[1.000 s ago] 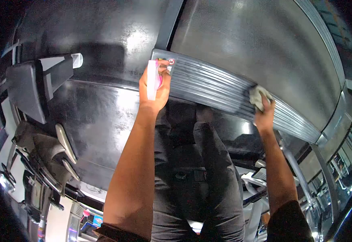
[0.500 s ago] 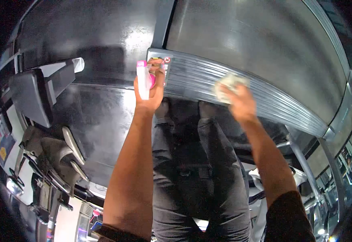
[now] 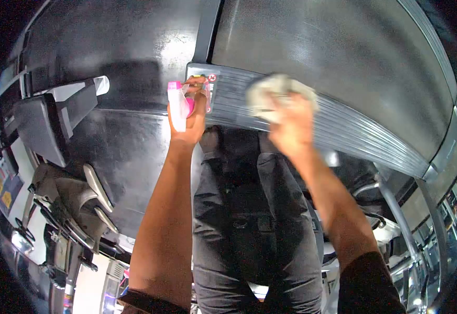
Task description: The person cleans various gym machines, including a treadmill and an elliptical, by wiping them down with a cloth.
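While a person stands over a ribbed grey metal side rail [image 3: 343, 131] that runs from the upper middle of the frame down toward the right edge, the right hand [image 3: 291, 128], blurred at upper centre, presses a crumpled pale cloth [image 3: 275, 91] against the rail's upper end. Its fingers appear curled over the cloth, though the blur leaves their exact grip unclear. At left of centre, the left hand [image 3: 189, 118] is wrapped firmly around a white spray bottle with a pink top [image 3: 177, 104], held upright just beside the rail's end cap, where a small red-and-white sticker [image 3: 211, 78] shows. Above the rail, filling the upper right of the frame, lies a wide dark textured belt surface [image 3: 317, 47], glossy under the lights. Dark grey trousers [image 3: 254, 220] fill the lower centre between the two bare forearms. At the left edge, black and white gym machines [image 3: 55, 115] stand on a shiny dark floor [image 3: 129, 157].
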Demonstrator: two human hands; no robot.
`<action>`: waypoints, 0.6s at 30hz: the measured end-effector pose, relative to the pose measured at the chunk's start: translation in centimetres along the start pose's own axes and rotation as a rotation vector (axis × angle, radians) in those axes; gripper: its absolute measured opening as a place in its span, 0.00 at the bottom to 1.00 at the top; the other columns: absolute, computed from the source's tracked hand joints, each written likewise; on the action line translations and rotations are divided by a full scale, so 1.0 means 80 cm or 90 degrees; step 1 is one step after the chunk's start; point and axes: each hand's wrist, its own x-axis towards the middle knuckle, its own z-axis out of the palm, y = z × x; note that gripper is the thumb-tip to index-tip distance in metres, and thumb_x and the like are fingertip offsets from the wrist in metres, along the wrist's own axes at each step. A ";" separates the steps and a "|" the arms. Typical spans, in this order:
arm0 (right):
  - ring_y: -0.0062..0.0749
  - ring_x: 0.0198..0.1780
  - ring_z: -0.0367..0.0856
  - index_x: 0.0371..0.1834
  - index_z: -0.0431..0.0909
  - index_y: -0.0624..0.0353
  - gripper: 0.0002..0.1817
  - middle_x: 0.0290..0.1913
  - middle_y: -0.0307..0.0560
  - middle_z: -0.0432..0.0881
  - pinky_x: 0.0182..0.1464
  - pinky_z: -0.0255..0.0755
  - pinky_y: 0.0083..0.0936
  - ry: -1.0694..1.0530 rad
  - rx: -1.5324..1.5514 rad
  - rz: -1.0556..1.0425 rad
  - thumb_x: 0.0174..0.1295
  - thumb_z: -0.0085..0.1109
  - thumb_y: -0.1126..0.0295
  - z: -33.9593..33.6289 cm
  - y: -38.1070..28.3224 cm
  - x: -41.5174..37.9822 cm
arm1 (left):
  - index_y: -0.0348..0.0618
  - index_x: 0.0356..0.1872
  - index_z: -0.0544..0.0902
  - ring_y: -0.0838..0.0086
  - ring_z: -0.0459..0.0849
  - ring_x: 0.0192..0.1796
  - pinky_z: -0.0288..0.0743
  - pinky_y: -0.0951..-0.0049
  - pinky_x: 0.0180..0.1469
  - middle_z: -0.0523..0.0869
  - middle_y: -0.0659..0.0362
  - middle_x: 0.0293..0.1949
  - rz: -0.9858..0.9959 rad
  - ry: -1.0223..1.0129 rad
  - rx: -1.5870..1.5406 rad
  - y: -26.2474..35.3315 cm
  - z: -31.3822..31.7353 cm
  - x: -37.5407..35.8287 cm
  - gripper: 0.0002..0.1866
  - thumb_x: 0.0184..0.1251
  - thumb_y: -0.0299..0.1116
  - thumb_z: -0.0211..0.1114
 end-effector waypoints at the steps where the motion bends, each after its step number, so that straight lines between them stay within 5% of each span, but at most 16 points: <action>1: 0.45 0.50 0.74 0.69 0.76 0.35 0.34 0.48 0.49 0.77 0.53 0.69 0.44 -0.053 0.004 -0.041 0.54 0.62 0.72 -0.011 -0.047 0.018 | 0.40 0.43 0.74 0.63 0.81 0.60 0.72 0.63 0.64 0.84 0.49 0.54 0.051 -0.015 0.051 -0.004 -0.005 0.004 0.05 0.73 0.18 0.57; 3: 0.41 0.53 0.73 0.70 0.75 0.32 0.27 0.54 0.44 0.76 0.53 0.68 0.41 -0.030 -0.055 -0.155 0.69 0.47 0.68 0.028 -0.083 0.021 | 0.39 0.44 0.77 0.68 0.82 0.54 0.76 0.67 0.56 0.84 0.51 0.52 0.149 -0.054 0.146 -0.010 -0.012 0.012 0.05 0.72 0.18 0.57; 5: 0.40 0.57 0.72 0.70 0.75 0.29 0.25 0.56 0.41 0.75 0.54 0.68 0.41 -0.108 -0.085 -0.103 0.71 0.46 0.66 0.034 -0.063 0.011 | 0.40 0.44 0.75 0.63 0.82 0.59 0.73 0.64 0.63 0.84 0.50 0.54 0.043 -0.015 0.094 -0.011 -0.007 0.008 0.04 0.73 0.20 0.58; 7: 0.42 0.55 0.75 0.69 0.76 0.27 0.25 0.54 0.42 0.77 0.54 0.69 0.41 -0.023 -0.052 -0.097 0.71 0.47 0.65 0.031 -0.003 -0.019 | 0.41 0.41 0.72 0.61 0.81 0.61 0.72 0.63 0.66 0.84 0.47 0.57 0.005 -0.018 0.174 -0.009 -0.013 0.008 0.04 0.74 0.21 0.59; 10: 0.47 0.53 0.79 0.65 0.80 0.28 0.33 0.53 0.54 0.79 0.54 0.76 0.37 -0.211 -0.047 0.043 0.57 0.63 0.78 -0.027 0.112 -0.083 | 0.41 0.44 0.74 0.64 0.81 0.60 0.72 0.66 0.64 0.84 0.50 0.55 0.026 -0.002 0.089 -0.010 -0.005 0.007 0.04 0.74 0.22 0.59; 11: 0.49 0.58 0.80 0.67 0.77 0.27 0.33 0.61 0.57 0.77 0.61 0.76 0.38 -0.047 -0.071 0.013 0.59 0.63 0.75 -0.012 0.177 -0.134 | 0.41 0.47 0.75 0.65 0.81 0.59 0.72 0.67 0.63 0.84 0.52 0.53 0.026 -0.004 0.080 -0.006 -0.006 0.008 0.05 0.74 0.22 0.59; 15: 0.63 0.59 0.78 0.75 0.68 0.39 0.35 0.65 0.66 0.72 0.61 0.77 0.47 -0.221 -0.152 0.393 0.62 0.60 0.74 -0.081 0.317 -0.249 | 0.42 0.47 0.74 0.65 0.81 0.59 0.72 0.67 0.63 0.83 0.52 0.55 0.023 0.009 0.157 -0.006 -0.004 0.003 0.06 0.74 0.22 0.59; 18: 0.60 0.62 0.76 0.76 0.66 0.44 0.34 0.66 0.64 0.71 0.64 0.75 0.44 -0.084 -0.048 0.445 0.65 0.58 0.72 -0.096 0.322 -0.233 | 0.43 0.47 0.73 0.65 0.81 0.60 0.72 0.66 0.63 0.83 0.52 0.56 0.010 0.015 0.155 0.001 0.001 0.003 0.07 0.74 0.21 0.59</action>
